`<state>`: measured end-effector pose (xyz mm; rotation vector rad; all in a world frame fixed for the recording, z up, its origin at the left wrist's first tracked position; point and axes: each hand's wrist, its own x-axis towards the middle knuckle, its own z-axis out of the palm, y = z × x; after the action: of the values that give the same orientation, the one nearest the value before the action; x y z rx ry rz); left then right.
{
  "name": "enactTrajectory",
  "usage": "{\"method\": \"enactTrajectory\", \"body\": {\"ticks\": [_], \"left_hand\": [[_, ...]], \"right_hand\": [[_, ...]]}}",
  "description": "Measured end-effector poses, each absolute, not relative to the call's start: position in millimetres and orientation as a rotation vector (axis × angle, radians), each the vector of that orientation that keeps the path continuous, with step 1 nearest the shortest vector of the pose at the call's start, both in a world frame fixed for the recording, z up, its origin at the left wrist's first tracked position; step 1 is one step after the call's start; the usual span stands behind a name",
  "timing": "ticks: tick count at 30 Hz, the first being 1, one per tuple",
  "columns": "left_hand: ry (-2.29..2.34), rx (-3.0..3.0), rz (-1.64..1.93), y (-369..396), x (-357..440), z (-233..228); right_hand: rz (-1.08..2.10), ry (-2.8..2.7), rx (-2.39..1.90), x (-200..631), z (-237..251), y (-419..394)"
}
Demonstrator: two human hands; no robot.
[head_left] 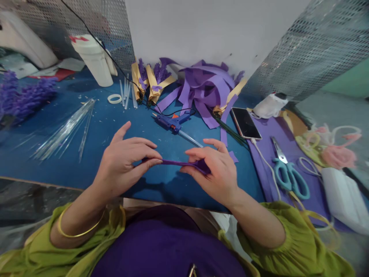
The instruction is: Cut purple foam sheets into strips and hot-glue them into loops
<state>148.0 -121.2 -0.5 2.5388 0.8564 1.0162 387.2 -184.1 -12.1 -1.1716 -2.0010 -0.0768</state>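
Just inside the front edge of the blue desk [69, 165], near the middle, holding up a purple strip [172, 163] with its thin side showing. Pinching one end between thumb and finger with the left hand [122, 159]. Pinching the other part between thumb and bent fingers with the right hand [220, 167], with a bit of purple tucked inside. Hard to see past those fingers, so not sure about the shape of that bit.

Might twist or crease the strip by pulling more on one side, or lose an end by pinching too softly. Could bump the clear glue stick [190, 139], close by the right fingers, and so turn the blue glue gun [173, 124] on the desk. Maybe hot at the tip, so perhaps bad to touch. If dropped, could slide off the front edge, or get mixed up with the purple pile [201, 86] by the far edge.
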Motion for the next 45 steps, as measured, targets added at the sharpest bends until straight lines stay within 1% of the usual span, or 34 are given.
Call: {"method": "enactTrajectory", "body": {"ticks": [6, 13, 19, 25, 34, 39, 45], "left_hand": [[0.955, 2.434, 1.020, -124.8, 139.0, -9.5], [1.062, 2.333, 1.178, -125.8, 136.7, -18.7], [1.016, 2.292, 1.118, -122.9, 135.0, -25.6], [1.114, 2.112, 1.137, -124.4, 138.5, -24.9], [1.076, 2.000, 1.095, -131.7, 131.8, -21.7], [1.064, 1.998, 1.196, -136.2, 130.5, -21.5], [1.175, 2.113, 1.300, -136.6, 137.7, -22.9]], "right_hand": [[-0.103, -1.982, -1.165, 386.6, -13.2, -182.1], [-0.101, -1.968, -1.178, 388.0, -15.1, -180.0], [-0.086, -1.954, -1.220, 389.2, -16.4, -179.1], [-0.059, -1.928, -1.233, 390.1, -17.9, -177.7], [-0.025, -1.908, -1.236, 390.2, -18.1, -176.3], [-0.005, -1.911, -1.276, 389.7, -17.8, -177.5], [0.032, -1.952, -1.240, 387.5, -18.6, -178.2]]}}
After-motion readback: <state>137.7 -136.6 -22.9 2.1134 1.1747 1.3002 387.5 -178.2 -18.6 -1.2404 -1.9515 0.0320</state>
